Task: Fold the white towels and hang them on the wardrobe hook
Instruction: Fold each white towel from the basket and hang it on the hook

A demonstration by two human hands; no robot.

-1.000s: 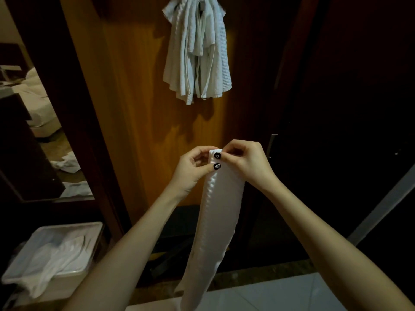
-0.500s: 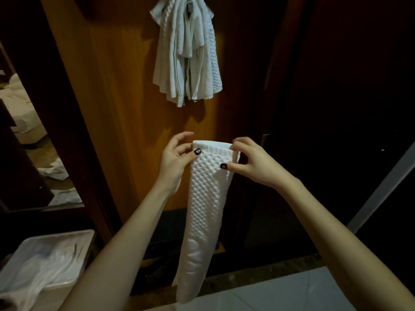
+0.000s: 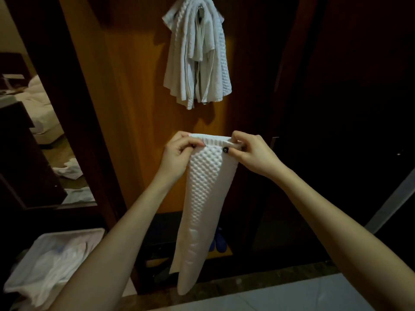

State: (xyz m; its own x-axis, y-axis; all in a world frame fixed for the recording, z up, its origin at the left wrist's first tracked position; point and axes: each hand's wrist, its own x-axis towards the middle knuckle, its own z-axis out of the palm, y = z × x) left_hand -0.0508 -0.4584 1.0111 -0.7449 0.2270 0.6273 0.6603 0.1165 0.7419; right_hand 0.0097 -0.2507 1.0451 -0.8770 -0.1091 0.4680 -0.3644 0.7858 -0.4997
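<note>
Since I pulled its corners apart: towel edge spread flat.
Grip: left hand, right hand pinch one each.
Next: probably hook.

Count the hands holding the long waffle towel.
2. The left hand pinches the waffle towel at its top left corner; the right hand pinches the top right corner. No other hands are in view.

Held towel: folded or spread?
Folded: the towel hangs as a narrow strip, left hand and right hand pinching its top corners.
</note>
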